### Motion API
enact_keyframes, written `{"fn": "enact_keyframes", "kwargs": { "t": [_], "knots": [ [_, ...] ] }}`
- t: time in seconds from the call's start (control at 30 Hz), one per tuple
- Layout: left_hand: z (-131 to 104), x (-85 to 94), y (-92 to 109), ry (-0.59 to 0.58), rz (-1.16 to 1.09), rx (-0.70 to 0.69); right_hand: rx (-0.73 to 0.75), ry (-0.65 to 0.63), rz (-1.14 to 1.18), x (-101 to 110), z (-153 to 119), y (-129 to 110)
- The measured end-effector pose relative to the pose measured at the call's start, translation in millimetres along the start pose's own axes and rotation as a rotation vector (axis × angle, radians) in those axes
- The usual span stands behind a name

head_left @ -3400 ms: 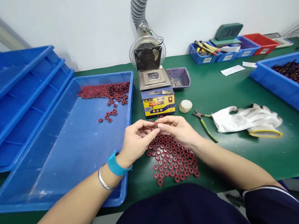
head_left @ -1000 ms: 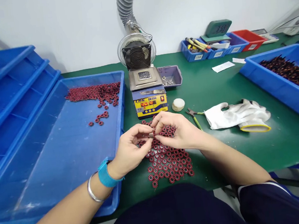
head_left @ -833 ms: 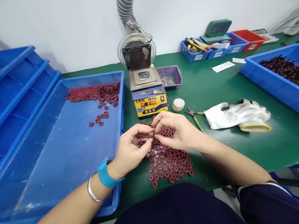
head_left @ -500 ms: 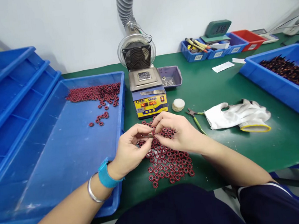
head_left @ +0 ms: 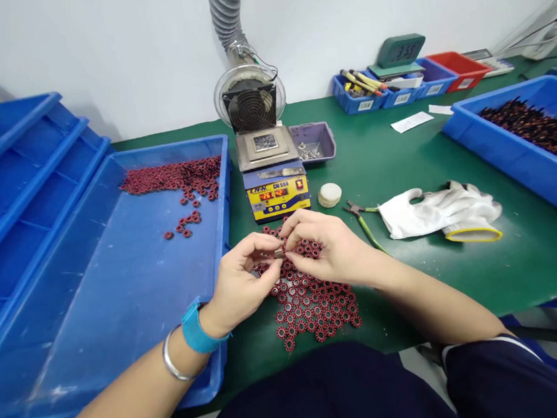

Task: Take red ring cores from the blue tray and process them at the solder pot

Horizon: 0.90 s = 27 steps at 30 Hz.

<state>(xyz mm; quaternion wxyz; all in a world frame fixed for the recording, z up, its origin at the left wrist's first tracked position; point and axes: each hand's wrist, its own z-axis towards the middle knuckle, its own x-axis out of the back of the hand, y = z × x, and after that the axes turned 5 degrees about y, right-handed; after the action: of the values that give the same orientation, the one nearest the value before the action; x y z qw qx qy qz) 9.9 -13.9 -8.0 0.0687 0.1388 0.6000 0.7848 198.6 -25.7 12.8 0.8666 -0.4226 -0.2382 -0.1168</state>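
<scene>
Over a spread of small red toothed rings, which look like motor stator cores (head_left: 315, 309), my two hands meet with fingertips nearly touching. Thumb and fingers of my left hand (head_left: 236, 281) are pinched on a small silvery metal piece (head_left: 278, 253); a turquoise strap and a silver bangle circle that wrist. My right hand (head_left: 333, 246) pinches a red toothed ring against the metal piece's right end. Fingers hide most of that ring. Whether the metal piece sits inside the ring, I cannot tell.
Left stands a large blue tray (head_left: 129, 273) with more red rings at its far end. A solder pot (head_left: 276, 192) sits ahead, a purple bin (head_left: 329, 143) beside it. Rightward lie a white sponge (head_left: 330, 194), green-handled cutters (head_left: 368, 229), gloves (head_left: 440, 211) and a blue tray (head_left: 518, 148) of dark copper parts.
The camera view has shifted slightly, moving the background a little to the left. Both hands keep almost the same pinch, and the metal piece shows slightly more between the fingertips.
</scene>
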Motion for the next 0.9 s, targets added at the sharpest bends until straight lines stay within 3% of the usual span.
{"fn": "enact_keyframes", "kwargs": {
  "t": [0.4,0.7,0.9],
  "knots": [
    [-0.6,1.6,-1.2,-0.03,0.13,-0.162,-0.033,-0.032,-0.02,-0.7,-0.7,1.7],
    [-2.1,2.2,0.6,-0.043,0.306,-0.361,-0.08,-0.077,0.026,0.5,0.0,0.1],
    [-0.6,2.4,-0.4,-0.034,0.348,-0.389,-0.047,-0.082,0.015,0.7,0.5,-0.6]
  ]
}}
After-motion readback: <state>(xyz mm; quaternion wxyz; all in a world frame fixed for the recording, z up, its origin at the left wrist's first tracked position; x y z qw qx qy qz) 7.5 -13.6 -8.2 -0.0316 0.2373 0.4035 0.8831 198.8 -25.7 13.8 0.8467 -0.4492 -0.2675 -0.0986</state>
